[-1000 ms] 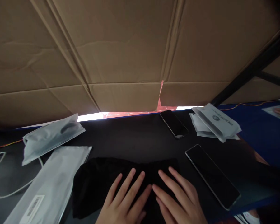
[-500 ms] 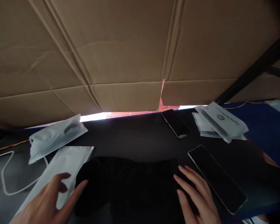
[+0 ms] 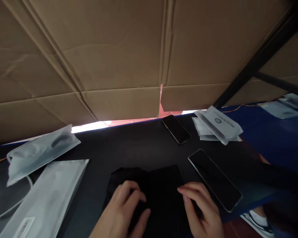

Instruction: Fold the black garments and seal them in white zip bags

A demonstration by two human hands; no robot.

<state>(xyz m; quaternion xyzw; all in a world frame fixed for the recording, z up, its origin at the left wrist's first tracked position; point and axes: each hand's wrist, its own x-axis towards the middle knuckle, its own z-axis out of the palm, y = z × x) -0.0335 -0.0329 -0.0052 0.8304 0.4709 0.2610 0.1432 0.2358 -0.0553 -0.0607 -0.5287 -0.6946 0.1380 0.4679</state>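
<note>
Where the cloth under the left hand ends, tabletop continues.

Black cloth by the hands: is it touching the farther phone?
Apart. The head view shows a wide stretch of dark tabletop between the black cloth and the farther phone.

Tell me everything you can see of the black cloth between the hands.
The black cloth looks soft and matte, with no visible print. It lies on the black table, bunched on the left, flatter on the right with a fairly straight far edge. The left hand curls over the bunched side; the right hand has its fingertips at the right edge, whether pinching is unclear. Its near end is not clearly visible.
</note>
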